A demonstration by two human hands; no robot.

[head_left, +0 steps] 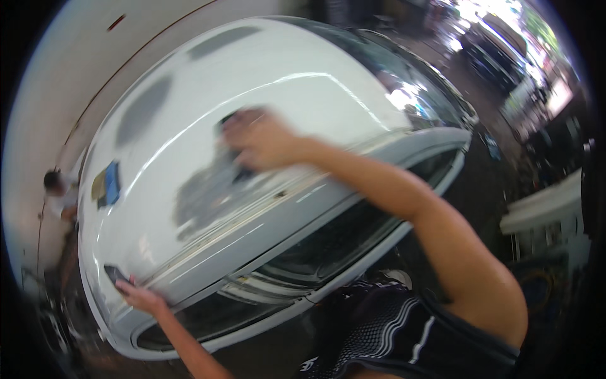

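My right hand (262,139) reaches out over the white car roof (303,95) and presses a dark pad (230,123) flat against the paint; the hand is blurred by motion. A dull grey rubbed patch (205,196) spreads below and left of that hand. Down at the lower left, my left hand (142,297) lies on the roof's edge with its fingers stretched flat. Its fingertips touch a small dark piece (116,274) lying there.
A blue pad and a yellowish pad (106,184) lie side by side on the roof's left part. Another person (58,189) stands beyond the car's far left side. The dark side windows (328,243) run below the roof. Parked cars (499,57) stand at the upper right.
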